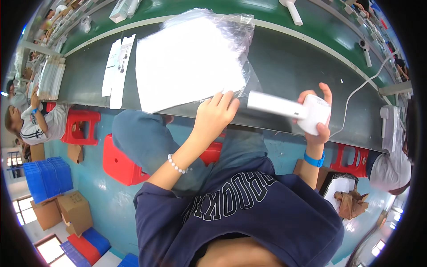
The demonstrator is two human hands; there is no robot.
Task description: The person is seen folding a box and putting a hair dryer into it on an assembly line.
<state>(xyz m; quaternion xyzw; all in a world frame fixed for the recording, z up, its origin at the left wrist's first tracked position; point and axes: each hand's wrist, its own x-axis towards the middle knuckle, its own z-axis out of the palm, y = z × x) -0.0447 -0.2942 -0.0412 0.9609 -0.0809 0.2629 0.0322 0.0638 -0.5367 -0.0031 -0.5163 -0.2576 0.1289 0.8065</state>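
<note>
Fingers of the right hand [318, 137] are clamped on the head of a white handheld device [276, 105], thumb on the near side and one finger sticking up past it, while those of the left hand [213, 112] lie side by side at the near edge of a stack of white sheets [189, 62]; its thumb is out of sight, so I cannot tell whether it grips them. Motion blur softens the device's handle, glare washes out the sheets, and a crumpled clear plastic film [240, 33] hides their far right corner. Black rim cuts off the outer surroundings, and a co-worker [50, 121] at the left is small and distorted. Under the stack is a dark tabletop [289, 66], with printed white card pieces [121, 73] left of the sheets and a white cable [349, 98] curving down at the right; a green strip [262, 13] runs beyond. Below are a blue-green floor [111, 209], a red stool [122, 162], blue crates [48, 179] and a cardboard box [75, 211]. From the right hand, the device's handle points left, its free end near the left fingertips but apart from them.
</note>
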